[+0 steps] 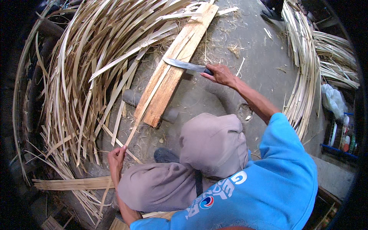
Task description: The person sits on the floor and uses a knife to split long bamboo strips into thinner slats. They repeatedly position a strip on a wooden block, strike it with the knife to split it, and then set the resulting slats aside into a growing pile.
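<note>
My right hand (pixel 219 74) is closed round the dark handle of a knife (pixel 183 64). Its long blade lies across a thin, pale bamboo strip (pixel 153 90) on a wooden plank (pixel 165 95). The plank slants away from my knees, its near end raised on a grey cylindrical piece (pixel 132 97). Down at the left, my left hand (pixel 117 156) pinches the strip's near end between thumb and fingers. From the plank the strip runs straight to that hand, and a tail of it hangs below.
A large heap of loose bamboo strips (pixel 76 76) covers the left side. Bundled strips (pixel 301 73) lie at the right, near a blue crate (pixel 339 147) with bottles and a plastic bag (pixel 333 100). Fine shavings (pixel 234 50) litter the concrete floor (pixel 260 50). Another flat board (pixel 73 183) lies at lower left.
</note>
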